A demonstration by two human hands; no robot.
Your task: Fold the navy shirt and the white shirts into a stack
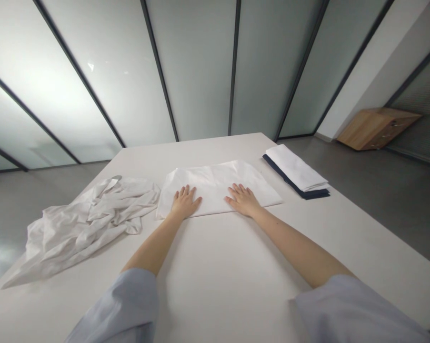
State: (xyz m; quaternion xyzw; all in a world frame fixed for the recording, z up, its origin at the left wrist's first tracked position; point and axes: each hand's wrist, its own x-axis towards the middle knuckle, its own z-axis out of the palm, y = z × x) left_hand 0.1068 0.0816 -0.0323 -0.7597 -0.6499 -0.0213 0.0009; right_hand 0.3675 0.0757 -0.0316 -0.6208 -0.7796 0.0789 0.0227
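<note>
A white folded cloth (215,183) lies flat across the middle of the white table (222,267). My left hand (185,202) rests palm down on its left part, fingers spread. On the right part of the same cloth lies my right hand (244,200), also flat with fingers apart. Neither hand grips anything. The cloth's near edge runs just under both palms, and its surface shows slight creases. What kind of cloth it is, I cannot tell.
Left of the folded cloth lies a crumpled white cloth (96,219), reaching the table's left edge. Toward the right edge, a folded white cloth (295,166) sits on a folded navy cloth (316,194). Beyond stand frosted glass panels (196,66) and a wooden cabinet (375,128).
</note>
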